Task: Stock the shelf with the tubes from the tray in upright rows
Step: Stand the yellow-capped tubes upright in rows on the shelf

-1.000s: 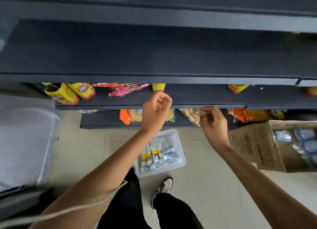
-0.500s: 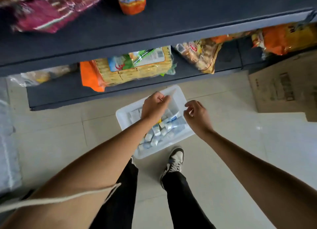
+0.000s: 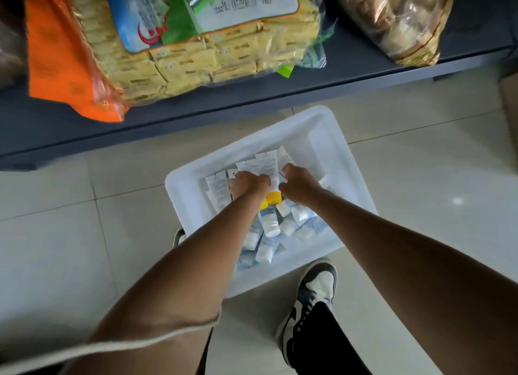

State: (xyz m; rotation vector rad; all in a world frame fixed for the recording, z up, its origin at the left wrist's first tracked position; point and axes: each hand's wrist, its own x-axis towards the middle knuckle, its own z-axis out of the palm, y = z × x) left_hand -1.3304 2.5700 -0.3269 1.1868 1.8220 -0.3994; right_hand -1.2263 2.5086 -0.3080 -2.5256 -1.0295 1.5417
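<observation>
A white plastic tray (image 3: pixel 283 130) stands on the tiled floor in front of the shelf. White tubes with yellow caps (image 3: pixel 273 197) lie in its far half, and white-and-blue tubes (image 3: pixel 269 223) are piled in its near half. Both my hands are down inside the tray, knuckles up. The fingers of my left hand (image 3: pixel 248 185) curl onto the flat white tubes (image 3: pixel 217 186) at the middle. My right hand (image 3: pixel 300 184) is right beside it, fingers curled onto the same bunch. My fingertips are hidden under the hands.
The dark bottom shelf (image 3: pixel 252 94) runs across just beyond the tray, holding a large biscuit pack (image 3: pixel 196 57) and a brown snack bag (image 3: pixel 392 18). A cardboard box (image 3: pixel 508 116) shows at the right edge. My shoe (image 3: pixel 311 296) is by the tray's near corner.
My view has dropped from the upper shelves to the floor. Both hands came down from shelf height and are now in the tray, on the tubes.
</observation>
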